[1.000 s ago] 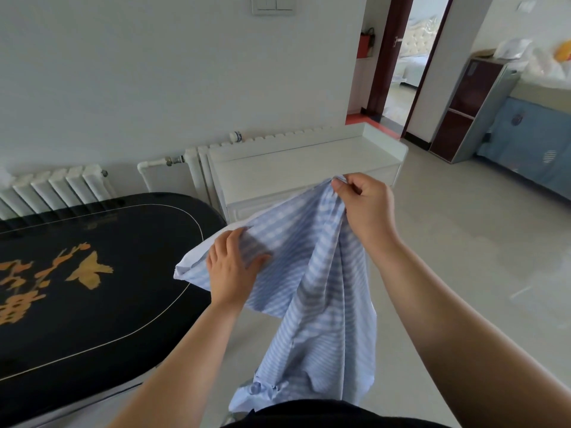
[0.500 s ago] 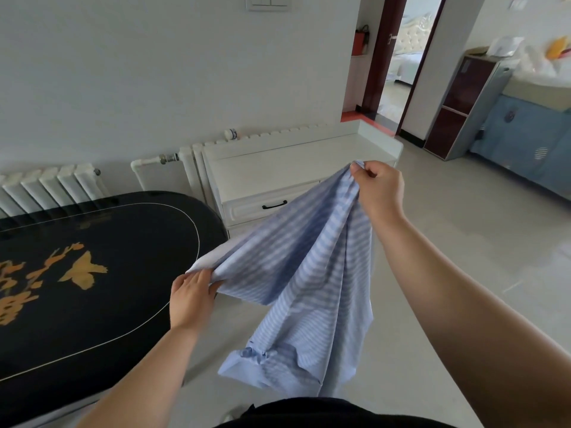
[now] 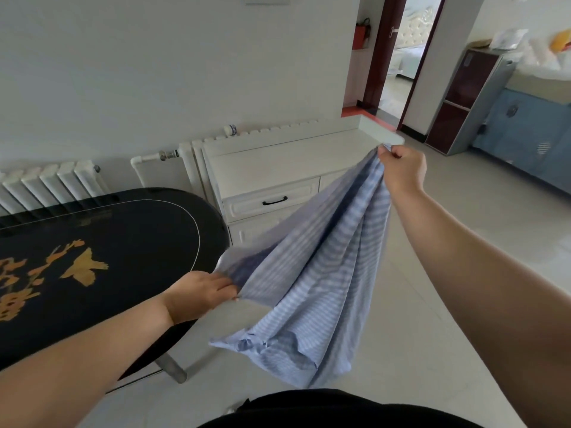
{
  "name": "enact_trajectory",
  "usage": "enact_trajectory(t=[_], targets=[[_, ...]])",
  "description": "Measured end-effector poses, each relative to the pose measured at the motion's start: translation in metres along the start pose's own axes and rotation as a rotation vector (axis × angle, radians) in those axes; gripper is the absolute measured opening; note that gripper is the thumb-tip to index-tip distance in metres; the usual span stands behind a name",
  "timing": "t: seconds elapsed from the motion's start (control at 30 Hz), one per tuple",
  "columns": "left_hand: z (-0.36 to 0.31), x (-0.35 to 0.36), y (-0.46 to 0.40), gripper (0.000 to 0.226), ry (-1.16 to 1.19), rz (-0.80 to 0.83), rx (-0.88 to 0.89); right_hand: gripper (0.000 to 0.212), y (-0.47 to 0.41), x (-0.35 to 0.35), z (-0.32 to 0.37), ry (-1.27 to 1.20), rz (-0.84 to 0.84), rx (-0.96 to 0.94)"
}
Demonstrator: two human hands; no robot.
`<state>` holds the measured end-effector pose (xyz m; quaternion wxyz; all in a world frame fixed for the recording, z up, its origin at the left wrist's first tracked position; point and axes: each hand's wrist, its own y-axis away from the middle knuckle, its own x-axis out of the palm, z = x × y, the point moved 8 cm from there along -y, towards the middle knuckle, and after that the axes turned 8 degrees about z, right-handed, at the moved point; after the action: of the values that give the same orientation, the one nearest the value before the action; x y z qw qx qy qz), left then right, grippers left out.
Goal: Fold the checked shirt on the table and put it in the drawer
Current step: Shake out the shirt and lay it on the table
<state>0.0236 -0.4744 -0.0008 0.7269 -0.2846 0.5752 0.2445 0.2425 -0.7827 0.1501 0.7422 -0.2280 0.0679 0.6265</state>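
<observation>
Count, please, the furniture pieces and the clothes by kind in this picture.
Shirt: 1
Black table: 1
White drawer cabinet: 1
Dark red cabinet: 1
Total: 4

**Where things stand around the held shirt**

The blue-and-white striped cotton shirt point(image 3: 312, 273) hangs in the air between the two hands, to the right of the black lacquered oval surface point(image 3: 102, 264) and in front of the low white wooden drawer cabinet point(image 3: 278, 168). The right hand point(image 3: 401, 169) holds its upper end, high and to the right, over the cabinet's right part. The left hand point(image 3: 200, 295) holds a lower edge, above the surface's right end. The cabinet stands against the wall, behind and right of the surface, with white ribbed radiators point(image 3: 52, 183) behind both. Its top drawer point(image 3: 272, 200) faces forward, left of the shirt. A tall dark-fronted cupboard point(image 3: 463, 97) stands far right, beside the open doorway point(image 3: 398, 57).
</observation>
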Motion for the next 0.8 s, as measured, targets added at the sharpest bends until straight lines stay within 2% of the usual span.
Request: enact_trajectory(t=[0.07,0.17,0.33,0.43,0.53,0.6,0.63,0.73,0.8], targets=[[-0.002,-0.008,-0.005,0.017,-0.026,0.017,0.084,0.053,-0.006,-0.002,-0.006,-0.027,-0.004,0.042],[-0.006,-0.013,-0.007,0.006,-0.121,0.062,0.202,0.052,-0.012,-0.005,-0.018,-0.056,-0.036,0.113],[-0.017,-0.02,-0.016,0.025,-0.129,0.131,0.273,0.049,-0.016,-0.01,-0.038,-0.078,-0.092,0.198],[-0.02,-0.011,-0.032,0.037,-0.136,0.241,0.187,0.047,-0.015,-0.014,-0.043,-0.096,-0.106,0.218],[-0.026,0.015,-0.04,0.029,-0.108,0.572,0.088,0.037,-0.012,-0.014,-0.049,-0.113,-0.108,0.247],[-0.026,0.034,-0.04,0.031,-0.075,0.792,-0.014,0.042,-0.011,-0.009,-0.054,-0.144,-0.084,0.258],[-0.026,0.038,-0.04,0.032,-0.072,0.846,-0.068,0.042,-0.01,-0.007,-0.054,-0.147,-0.07,0.256],[-0.013,0.041,-0.043,0.035,-0.059,0.817,-0.238,0.039,-0.01,-0.006,-0.055,-0.162,-0.068,0.249],[-0.006,0.038,-0.044,0.035,-0.046,0.737,-0.263,0.043,-0.011,-0.01,-0.053,-0.187,-0.086,0.232]])
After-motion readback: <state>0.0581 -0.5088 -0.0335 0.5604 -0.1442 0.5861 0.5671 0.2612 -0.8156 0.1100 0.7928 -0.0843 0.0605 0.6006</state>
